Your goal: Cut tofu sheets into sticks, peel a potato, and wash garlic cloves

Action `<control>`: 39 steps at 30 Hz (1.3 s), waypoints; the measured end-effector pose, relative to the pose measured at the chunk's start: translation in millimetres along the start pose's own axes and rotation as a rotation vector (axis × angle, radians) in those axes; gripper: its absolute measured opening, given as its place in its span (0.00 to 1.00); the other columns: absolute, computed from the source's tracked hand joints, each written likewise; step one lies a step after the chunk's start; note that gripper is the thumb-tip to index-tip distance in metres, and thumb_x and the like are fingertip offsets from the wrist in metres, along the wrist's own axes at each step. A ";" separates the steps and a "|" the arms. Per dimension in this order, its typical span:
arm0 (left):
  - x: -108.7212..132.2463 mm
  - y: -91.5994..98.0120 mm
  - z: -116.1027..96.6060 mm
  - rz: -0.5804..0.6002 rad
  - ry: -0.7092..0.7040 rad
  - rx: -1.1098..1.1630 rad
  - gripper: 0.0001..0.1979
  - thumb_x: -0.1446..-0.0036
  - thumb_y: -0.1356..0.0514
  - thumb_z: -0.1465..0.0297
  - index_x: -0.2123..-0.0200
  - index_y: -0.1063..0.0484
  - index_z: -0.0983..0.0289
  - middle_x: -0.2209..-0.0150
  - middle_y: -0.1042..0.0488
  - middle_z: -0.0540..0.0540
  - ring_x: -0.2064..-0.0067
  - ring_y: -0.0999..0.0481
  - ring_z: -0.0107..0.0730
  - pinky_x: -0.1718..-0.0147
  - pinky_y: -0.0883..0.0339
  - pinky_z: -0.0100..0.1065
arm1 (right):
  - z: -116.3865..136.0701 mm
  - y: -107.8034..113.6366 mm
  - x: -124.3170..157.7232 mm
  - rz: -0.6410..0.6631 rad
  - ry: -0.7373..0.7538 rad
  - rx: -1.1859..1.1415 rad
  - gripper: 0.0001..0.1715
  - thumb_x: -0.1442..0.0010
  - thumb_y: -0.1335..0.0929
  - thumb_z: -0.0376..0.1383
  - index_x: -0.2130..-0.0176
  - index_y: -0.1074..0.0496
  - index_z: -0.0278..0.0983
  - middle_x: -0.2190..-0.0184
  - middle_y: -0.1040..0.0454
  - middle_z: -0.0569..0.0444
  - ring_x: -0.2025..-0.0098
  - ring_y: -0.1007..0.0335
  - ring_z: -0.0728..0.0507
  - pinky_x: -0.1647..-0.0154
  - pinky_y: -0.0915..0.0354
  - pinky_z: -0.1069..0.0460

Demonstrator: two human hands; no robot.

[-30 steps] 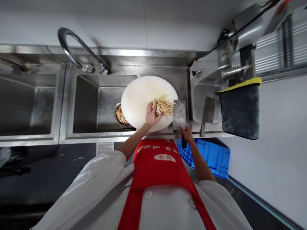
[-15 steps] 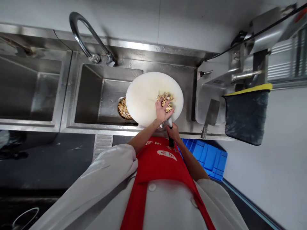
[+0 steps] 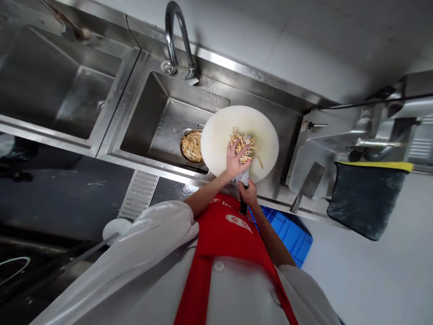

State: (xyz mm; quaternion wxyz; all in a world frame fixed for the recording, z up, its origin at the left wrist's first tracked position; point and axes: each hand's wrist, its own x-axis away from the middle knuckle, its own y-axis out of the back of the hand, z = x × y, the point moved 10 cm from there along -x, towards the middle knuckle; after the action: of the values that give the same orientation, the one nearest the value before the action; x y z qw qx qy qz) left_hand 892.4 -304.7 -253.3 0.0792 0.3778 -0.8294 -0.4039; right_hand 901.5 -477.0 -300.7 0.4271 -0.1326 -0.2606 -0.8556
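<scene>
My right hand [image 3: 248, 193] is closed round the black handle of a kitchen knife with a broad blade [image 3: 243, 177]. The blade reaches forward over the round white cutting board [image 3: 216, 133], beneath a pile of pale yellow-brown cut food strips [image 3: 241, 138]. My left hand [image 3: 235, 161] lies over the pile with fingers spread, holding the strips against the blade. A few loose strips [image 3: 260, 161] lie on the board to the right. Left of the board, a metal bowl of similar strips [image 3: 191, 147] sits in the sink, its right side partly hidden by the board.
The board overhangs the sink basin [image 3: 158, 122], with a curved faucet [image 3: 184, 38] behind it. To the right are a second cleaver [image 3: 311, 180] and a dark cloth with a yellow edge [image 3: 368, 196]. A blue crate [image 3: 286, 232] stands below the counter.
The view has tilted and shifted, so more of the bowl shows. The strips are gathered on the blade under my left hand, and a few loose ones now show to the right.
</scene>
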 end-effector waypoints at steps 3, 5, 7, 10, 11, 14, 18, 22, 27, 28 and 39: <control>5.0 30.8 26.0 -0.056 0.072 0.023 0.34 0.32 0.48 0.53 0.27 0.41 0.57 0.26 0.51 0.61 0.24 0.56 0.59 0.27 0.64 0.64 | 18.3 -25.7 -2.5 0.066 0.013 0.025 0.19 0.39 0.33 0.54 0.67 0.38 0.43 0.84 0.36 0.63 0.84 0.38 0.48 0.82 0.39 0.53; 10.2 54.6 45.8 -0.113 0.122 0.012 0.34 0.32 0.47 0.54 0.26 0.43 0.56 0.25 0.52 0.59 0.24 0.56 0.59 0.26 0.62 0.63 | 28.0 -47.5 -5.7 0.126 0.011 0.042 0.20 0.39 0.33 0.54 0.67 0.39 0.43 0.85 0.36 0.64 0.84 0.39 0.48 0.83 0.40 0.54; 16.0 78.7 66.3 -0.178 0.170 -0.039 0.34 0.31 0.48 0.55 0.25 0.45 0.54 0.26 0.51 0.58 0.24 0.56 0.58 0.27 0.59 0.63 | 35.8 -71.2 -10.2 0.190 0.007 0.054 0.19 0.39 0.33 0.54 0.66 0.40 0.43 0.85 0.37 0.65 0.85 0.39 0.48 0.84 0.40 0.54; 22.8 107.6 99.4 -0.246 0.240 -0.113 0.33 0.29 0.49 0.56 0.25 0.46 0.53 0.27 0.49 0.58 0.24 0.54 0.57 0.27 0.55 0.63 | 46.3 -106.2 -19.2 0.269 0.001 0.083 0.19 0.39 0.33 0.53 0.65 0.40 0.43 0.84 0.36 0.65 0.85 0.39 0.49 0.84 0.39 0.54; 24.4 115.0 112.0 -0.265 0.266 -0.112 0.32 0.29 0.48 0.57 0.25 0.45 0.53 0.27 0.48 0.58 0.25 0.53 0.56 0.28 0.53 0.62 | 50.6 -117.2 -22.5 0.290 0.004 0.098 0.18 0.39 0.33 0.53 0.64 0.40 0.43 0.84 0.37 0.65 0.85 0.39 0.49 0.84 0.39 0.54; 28.3 133.0 152.8 -0.360 0.326 0.003 0.30 0.31 0.45 0.56 0.29 0.35 0.56 0.29 0.44 0.60 0.27 0.46 0.55 0.29 0.47 0.57 | 65.5 -147.4 -32.4 0.328 0.016 0.134 0.18 0.39 0.33 0.52 0.64 0.39 0.43 0.85 0.38 0.67 0.86 0.39 0.50 0.86 0.40 0.56; 34.8 139.9 207.6 -0.525 0.360 0.246 0.26 0.35 0.39 0.55 0.38 0.25 0.58 0.34 0.37 0.60 0.31 0.37 0.51 0.31 0.41 0.50 | 77.9 -185.2 -44.0 0.370 -0.028 0.143 0.17 0.40 0.32 0.50 0.65 0.41 0.42 0.85 0.37 0.68 0.87 0.40 0.51 0.87 0.42 0.58; 43.6 113.2 264.6 -0.582 0.471 0.415 0.22 0.36 0.38 0.57 0.43 0.21 0.60 0.39 0.31 0.61 0.35 0.32 0.47 0.33 0.39 0.46 | 76.2 -218.1 -61.3 0.375 -0.095 0.251 0.10 0.38 0.34 0.41 0.64 0.42 0.42 0.85 0.37 0.68 0.87 0.38 0.50 0.88 0.42 0.58; 53.7 57.0 337.0 -0.583 0.725 0.590 0.19 0.38 0.36 0.60 0.46 0.19 0.61 0.45 0.27 0.60 0.39 0.28 0.44 0.33 0.38 0.46 | 79.3 -252.2 -93.0 0.390 -0.108 0.536 0.03 0.38 0.35 0.32 0.64 0.37 0.39 0.84 0.33 0.64 0.86 0.34 0.50 0.85 0.40 0.58; 54.1 46.2 349.2 -0.578 0.773 0.620 0.18 0.38 0.36 0.62 0.47 0.19 0.61 0.46 0.27 0.59 0.40 0.28 0.44 0.34 0.38 0.46 | 82.4 -257.0 -98.9 0.395 -0.102 0.592 0.03 0.38 0.34 0.31 0.64 0.35 0.39 0.83 0.32 0.63 0.85 0.34 0.50 0.84 0.40 0.58; 50.5 -20.0 433.1 -0.344 1.053 0.538 0.24 0.34 0.41 0.64 0.37 0.26 0.64 0.35 0.34 0.65 0.32 0.35 0.47 0.30 0.45 0.48 | 120.7 -233.1 -90.3 0.431 -0.142 0.716 0.04 0.37 0.36 0.34 0.64 0.31 0.38 0.83 0.30 0.58 0.82 0.30 0.45 0.77 0.37 0.54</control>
State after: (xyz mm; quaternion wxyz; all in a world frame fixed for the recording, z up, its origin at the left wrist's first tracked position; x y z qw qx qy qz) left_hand 679.2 -83.0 -563.0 0.3138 0.6616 -0.6790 0.0533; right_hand 769.7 -233.3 -318.7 0.5965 -0.0860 -0.5363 -0.5909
